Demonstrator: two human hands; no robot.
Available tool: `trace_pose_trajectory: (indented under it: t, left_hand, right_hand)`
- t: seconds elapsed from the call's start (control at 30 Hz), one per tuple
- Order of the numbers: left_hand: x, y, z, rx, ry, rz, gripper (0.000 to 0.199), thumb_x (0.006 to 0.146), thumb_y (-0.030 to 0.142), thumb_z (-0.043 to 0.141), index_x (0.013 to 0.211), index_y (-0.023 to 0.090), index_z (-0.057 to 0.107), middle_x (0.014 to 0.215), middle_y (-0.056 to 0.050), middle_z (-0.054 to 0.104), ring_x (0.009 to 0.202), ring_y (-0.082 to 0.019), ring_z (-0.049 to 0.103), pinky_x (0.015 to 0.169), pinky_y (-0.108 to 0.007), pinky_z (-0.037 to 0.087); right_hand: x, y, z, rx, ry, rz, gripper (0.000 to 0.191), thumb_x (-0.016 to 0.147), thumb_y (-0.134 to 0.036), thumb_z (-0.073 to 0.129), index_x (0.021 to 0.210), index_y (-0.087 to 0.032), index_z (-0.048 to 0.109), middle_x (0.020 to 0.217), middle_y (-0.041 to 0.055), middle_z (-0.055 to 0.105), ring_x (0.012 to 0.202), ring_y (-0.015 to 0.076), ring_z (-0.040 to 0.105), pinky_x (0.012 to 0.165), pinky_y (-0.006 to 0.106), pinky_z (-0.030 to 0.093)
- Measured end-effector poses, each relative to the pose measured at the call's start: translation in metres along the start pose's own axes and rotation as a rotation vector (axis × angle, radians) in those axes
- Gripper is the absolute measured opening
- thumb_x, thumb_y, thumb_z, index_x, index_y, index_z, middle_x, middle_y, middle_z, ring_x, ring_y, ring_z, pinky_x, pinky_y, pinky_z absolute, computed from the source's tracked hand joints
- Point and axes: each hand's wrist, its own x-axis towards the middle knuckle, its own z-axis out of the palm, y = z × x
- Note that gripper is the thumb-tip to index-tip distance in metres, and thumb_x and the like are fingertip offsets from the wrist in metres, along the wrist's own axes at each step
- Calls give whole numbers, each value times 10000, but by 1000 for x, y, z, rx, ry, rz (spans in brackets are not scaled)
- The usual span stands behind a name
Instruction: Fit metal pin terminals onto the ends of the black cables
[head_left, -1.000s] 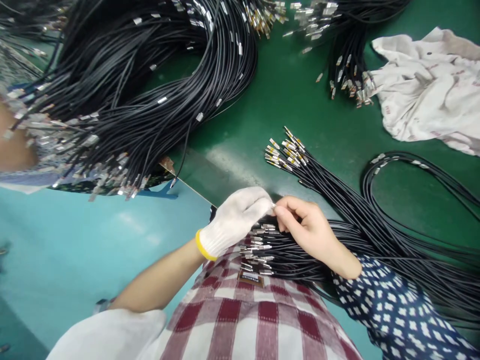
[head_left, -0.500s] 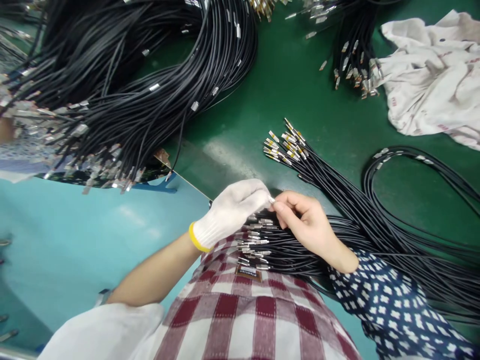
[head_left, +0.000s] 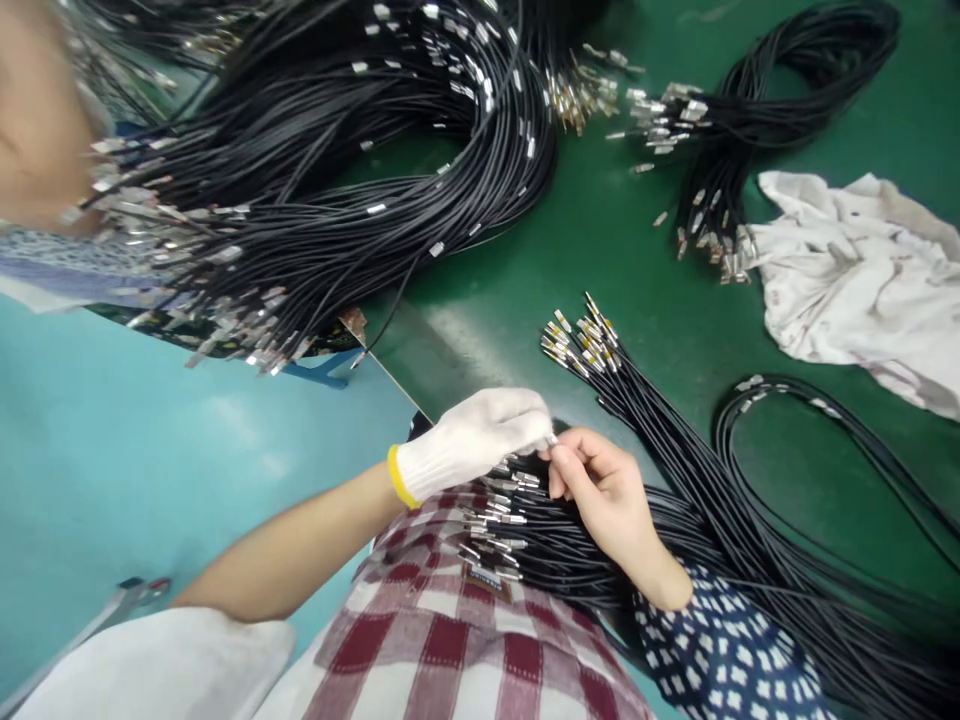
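Note:
My left hand (head_left: 480, 437), in a white knit glove with a yellow cuff, is closed at the fingertips. It meets my right hand (head_left: 604, 490), which is bare and pinches with thumb and forefinger. Between them shows the small silvery metal end of a cable (head_left: 553, 440); the rest of that cable is hidden. Just below the hands lies a bundle of black cables (head_left: 570, 540), its metal ends against the checked apron (head_left: 480, 640). Another black cable bundle (head_left: 652, 400) runs beside my right hand, with yellow-marked metal ends towards the far side.
A large heap of black cables (head_left: 337, 210) hangs over the edge of the green table (head_left: 645, 260) at left. Another person's arm (head_left: 45, 130) is by it. A white cloth (head_left: 847, 270) and a coiled bundle (head_left: 787, 90) lie at the right.
The view has tilted up, so the table things sit lower in the picture. Both hands stay together at the cable end. The other person's arm now shows more at upper left.

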Motion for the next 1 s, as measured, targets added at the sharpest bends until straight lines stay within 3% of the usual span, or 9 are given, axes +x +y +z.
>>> trace_pose_trajectory:
  t: [0.17, 0.27, 1.0]
  left_hand:
    - [3, 0, -2, -8, -52, 82, 264, 922, 317, 460, 720, 177, 556, 721, 37, 513, 649, -107, 447, 613, -235, 363]
    - [3, 1, -2, 9, -44, 50, 255, 910, 316, 456, 711, 180, 536, 711, 36, 496, 629, -107, 433, 600, -237, 364]
    - [2, 4, -1, 24, -36, -8, 236, 888, 320, 471, 696, 189, 512, 684, 38, 475, 608, -110, 434, 561, -230, 366]
  right_hand:
    - [1, 3, 2, 17, 19, 7, 341, 974, -460, 549, 778, -187, 603, 511, -52, 493, 454, 111, 428, 469, 235, 360]
    - [0, 4, 3, -10, 56, 1, 368, 965, -490, 546, 772, -183, 608, 542, -55, 435, 473, 108, 371, 455, 237, 312]
    - [4, 4, 4, -98, 94, -82, 330, 979, -413, 535, 750, -186, 606, 561, -42, 480, 480, 113, 407, 459, 234, 339]
